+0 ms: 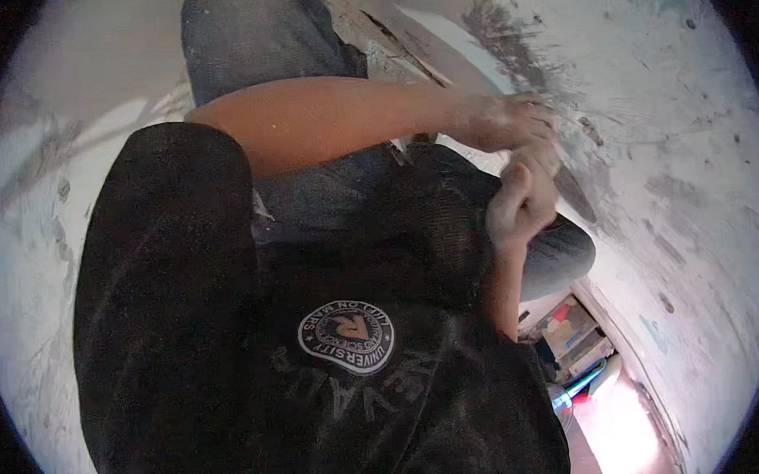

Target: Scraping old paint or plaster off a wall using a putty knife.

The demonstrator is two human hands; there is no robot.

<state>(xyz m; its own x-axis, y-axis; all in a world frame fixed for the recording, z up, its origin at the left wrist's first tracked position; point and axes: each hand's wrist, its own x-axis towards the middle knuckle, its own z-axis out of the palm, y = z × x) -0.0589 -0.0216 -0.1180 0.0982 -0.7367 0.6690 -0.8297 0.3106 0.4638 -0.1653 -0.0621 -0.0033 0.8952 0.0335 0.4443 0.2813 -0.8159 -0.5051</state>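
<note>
My left forearm reaches across from the left, and my left hand (525, 120), dusty and blurred, meets the top of my right hand. My right hand (524, 202) is curled with its thumb raised, above my bent knee. A flat grey blade-like tool (574, 192) with a rounded tip juts out past the fingers of my right hand, close to the white-smeared wall surface (662, 167). The part of it inside my grip is hidden. Whether the fingers of my left hand also hold something is unclear.
My legs in dark jeans (263, 42) are folded ahead of me. At lower right stands a box (571, 329) of mixed items, with a blue tool (584, 381) beside it. A dark crack or strip (407, 49) runs past my knee.
</note>
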